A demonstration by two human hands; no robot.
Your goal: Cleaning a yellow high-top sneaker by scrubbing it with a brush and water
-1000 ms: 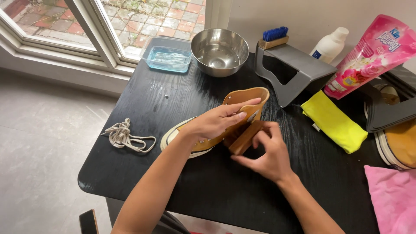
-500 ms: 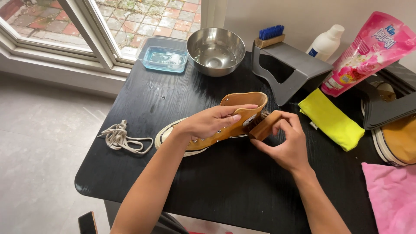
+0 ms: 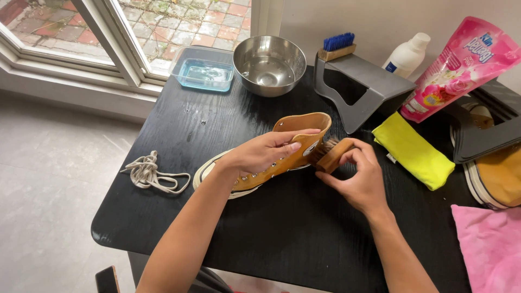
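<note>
Left hand [image 3: 260,154] grips tan shoe [image 3: 282,152] on counter [image 3: 293,233]; right hand [image 3: 358,176] clutches wooden brush [image 3: 331,153] at heel. Risk: hard stroke tips shoe toward steel bowl [image 3: 269,64] behind.

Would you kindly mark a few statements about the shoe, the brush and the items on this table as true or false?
1. The left hand steadies a tan high-top shoe. True.
2. The right hand holds a blue-bristled brush. False: it holds a wooden brush with brown bristles against the shoe.
3. The laces are threaded through the shoe. False: they lie loose on the table.
4. A yellow cloth lies right of the brush. True.
</note>
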